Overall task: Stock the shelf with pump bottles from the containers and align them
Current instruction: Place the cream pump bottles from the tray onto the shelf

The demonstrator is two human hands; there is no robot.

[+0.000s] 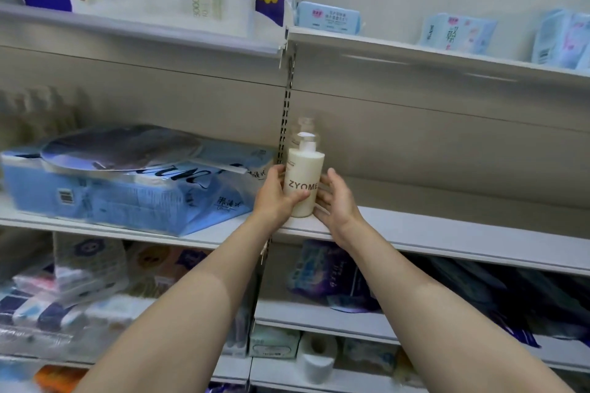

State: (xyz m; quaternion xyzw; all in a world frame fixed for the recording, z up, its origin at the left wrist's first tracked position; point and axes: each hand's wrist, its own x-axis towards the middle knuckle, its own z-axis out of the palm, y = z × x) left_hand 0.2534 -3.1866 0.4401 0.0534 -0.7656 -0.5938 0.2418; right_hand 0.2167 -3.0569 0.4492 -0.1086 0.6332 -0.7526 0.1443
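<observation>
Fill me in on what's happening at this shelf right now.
A person is stocking a store shelf. Their left hand grips a white pump bottle that stands at the left end of the shelf, while the right hand rests open against its other side, as if squaring it up. A second bottle seems to stand right behind it, blurred. The rest of this shelf to the right holds nothing visible. A blue tissue pack lies in the bay to the left.

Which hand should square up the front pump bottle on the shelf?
Left, probably. The left hand already wraps the pump bottle, thumb across its front, so it can twist it. The right hand lies open beside it.
</observation>
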